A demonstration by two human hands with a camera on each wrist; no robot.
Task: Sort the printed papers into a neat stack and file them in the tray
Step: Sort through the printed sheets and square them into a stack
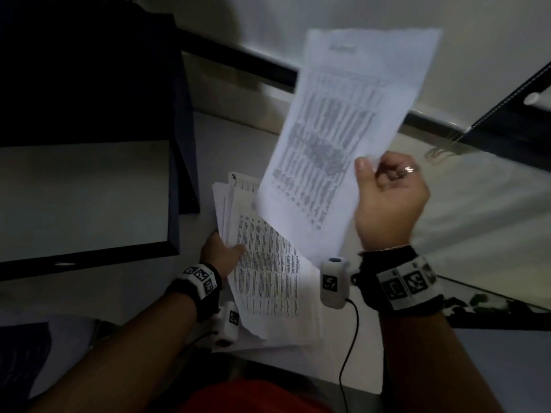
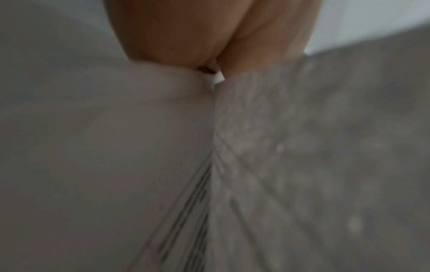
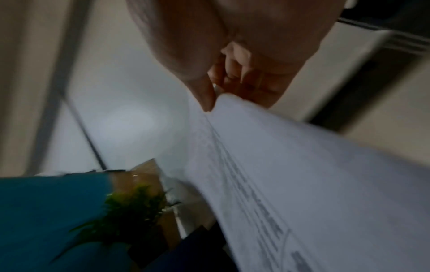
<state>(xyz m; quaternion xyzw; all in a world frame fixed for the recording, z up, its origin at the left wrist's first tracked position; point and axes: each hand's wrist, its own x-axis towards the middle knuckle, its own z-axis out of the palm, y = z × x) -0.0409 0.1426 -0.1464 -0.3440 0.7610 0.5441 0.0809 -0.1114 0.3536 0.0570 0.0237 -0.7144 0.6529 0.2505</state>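
Note:
My right hand (image 1: pixel 384 186) pinches one printed sheet (image 1: pixel 337 135) by its right edge and holds it up in the air, blurred by motion. In the right wrist view the thumb and fingers (image 3: pixel 207 95) clamp that sheet (image 3: pixel 325 174) at its edge. My left hand (image 1: pixel 223 251) grips a loose, uneven bundle of printed papers (image 1: pixel 268 269) by its left side, thumb on top, low over the white desk. The left wrist view shows the palm (image 2: pixel 209 36) against the papers (image 2: pixel 139 147) up close. A dark tray (image 1: pixel 176 186) with a pale bottom stands at the left.
The white desk (image 1: pixel 238 138) runs to a dark rail along the wall at the back. A cord with a white knob (image 1: pixel 530 98) hangs at the right. A green plant (image 3: pixel 130 206) and a blue object (image 3: pixel 51 211) show in the right wrist view.

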